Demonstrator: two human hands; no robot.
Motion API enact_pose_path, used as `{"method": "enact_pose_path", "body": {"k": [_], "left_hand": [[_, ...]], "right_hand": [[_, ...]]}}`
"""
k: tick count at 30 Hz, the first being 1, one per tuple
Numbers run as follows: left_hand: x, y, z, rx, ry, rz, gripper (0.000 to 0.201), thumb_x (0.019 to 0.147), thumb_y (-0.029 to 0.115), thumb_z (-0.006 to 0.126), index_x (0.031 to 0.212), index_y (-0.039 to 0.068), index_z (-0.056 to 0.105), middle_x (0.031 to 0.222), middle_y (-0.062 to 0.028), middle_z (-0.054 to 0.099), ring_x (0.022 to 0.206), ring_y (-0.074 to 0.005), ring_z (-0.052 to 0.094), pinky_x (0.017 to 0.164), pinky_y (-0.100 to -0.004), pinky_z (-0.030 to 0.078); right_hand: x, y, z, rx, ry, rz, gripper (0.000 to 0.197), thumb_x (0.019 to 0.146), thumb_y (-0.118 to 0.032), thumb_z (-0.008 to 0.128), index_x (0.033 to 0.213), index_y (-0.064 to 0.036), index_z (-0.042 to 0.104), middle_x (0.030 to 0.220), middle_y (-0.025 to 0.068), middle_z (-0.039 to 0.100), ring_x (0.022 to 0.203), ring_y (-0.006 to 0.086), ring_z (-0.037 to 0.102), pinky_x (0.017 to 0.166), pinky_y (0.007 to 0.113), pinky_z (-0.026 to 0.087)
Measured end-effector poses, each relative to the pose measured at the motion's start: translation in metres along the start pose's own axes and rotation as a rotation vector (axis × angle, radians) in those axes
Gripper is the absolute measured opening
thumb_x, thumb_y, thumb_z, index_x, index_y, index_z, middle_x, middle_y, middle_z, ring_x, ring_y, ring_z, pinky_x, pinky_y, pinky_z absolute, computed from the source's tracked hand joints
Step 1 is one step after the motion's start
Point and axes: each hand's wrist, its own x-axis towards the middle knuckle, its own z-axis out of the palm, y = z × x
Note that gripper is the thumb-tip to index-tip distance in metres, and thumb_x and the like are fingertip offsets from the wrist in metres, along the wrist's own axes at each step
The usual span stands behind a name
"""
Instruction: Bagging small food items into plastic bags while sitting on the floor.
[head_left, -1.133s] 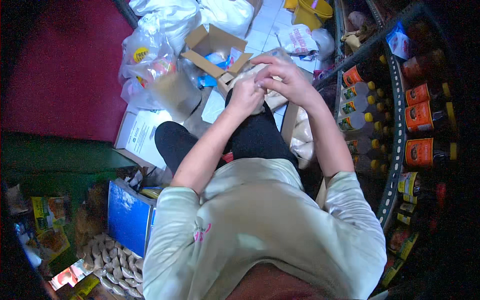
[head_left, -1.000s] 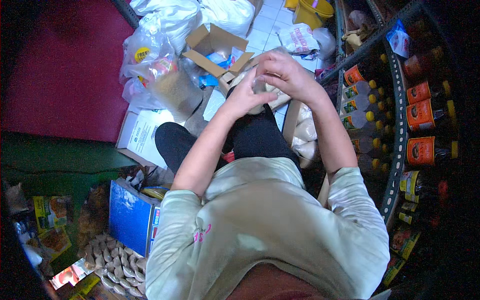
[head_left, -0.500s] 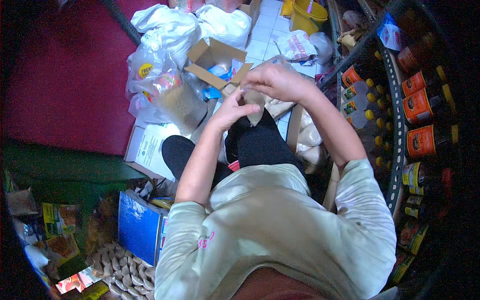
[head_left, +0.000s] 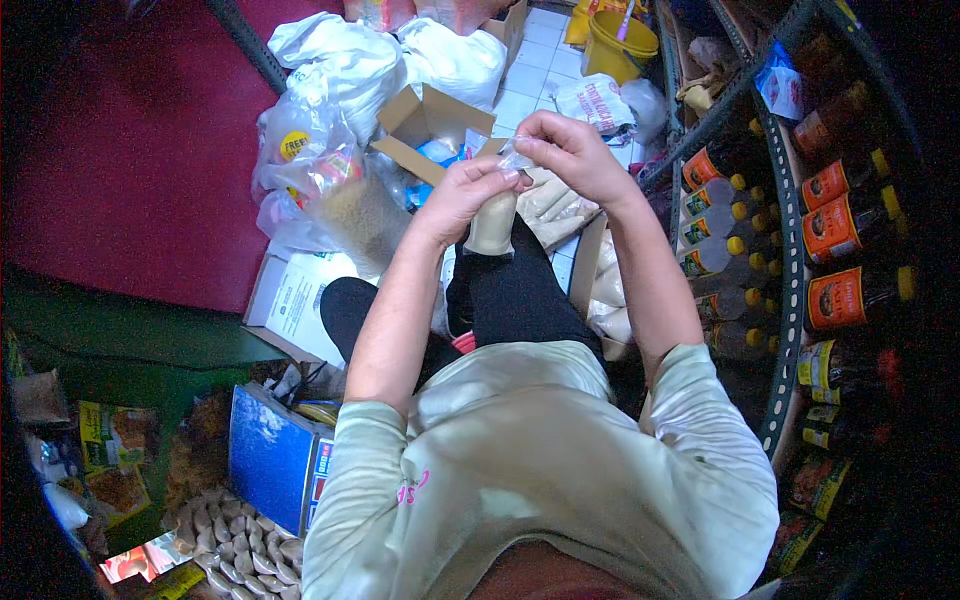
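Observation:
A small clear plastic bag [head_left: 491,226] filled with a pale, cream-coloured content hangs above my thigh. My left hand [head_left: 466,193] is closed around its gathered neck, thumb laid across. My right hand [head_left: 570,158] pinches the loose upper end of the same bag, a little above and to the right of the left hand. Just beyond my hands stands an open cardboard box [head_left: 408,117] with blue and white plastic inside. Similar pale filled bags [head_left: 552,205] lie beyond my knee, and more filled bags [head_left: 608,290] sit in a box at my right.
White sacks [head_left: 345,62] and a clear bag of brown grains [head_left: 360,215] stand at the left. Shelves of bottles [head_left: 835,298] with orange labels run along the right. A blue scale-like box [head_left: 265,455] is at lower left, beside small brown packets [head_left: 250,545]. A yellow bucket [head_left: 618,50] stands far off.
The bag has swung to hang lower and plumper below my left hand. My right hand has moved slightly right, drawing the bag's top end upward.

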Motion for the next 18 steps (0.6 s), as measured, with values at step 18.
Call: {"method": "enact_pose_path", "body": {"k": [18], "left_hand": [[-0.006,-0.076,0.012,0.166,-0.111,0.036,0.027,0.087,0.024,0.052,0.105,0.004,0.058,0.107,-0.0044,0.055,0.100,-0.0130,0.049,0.088,-0.0269,0.037]], "right_hand": [[-0.012,0.025,0.012,-0.002,-0.184,0.178,0.015,0.083,-0.013,0.055,0.088,0.0009,0.058,0.076,0.0029,0.058,0.070,0.0115,0.054,0.065,0.025,0.044]]}}
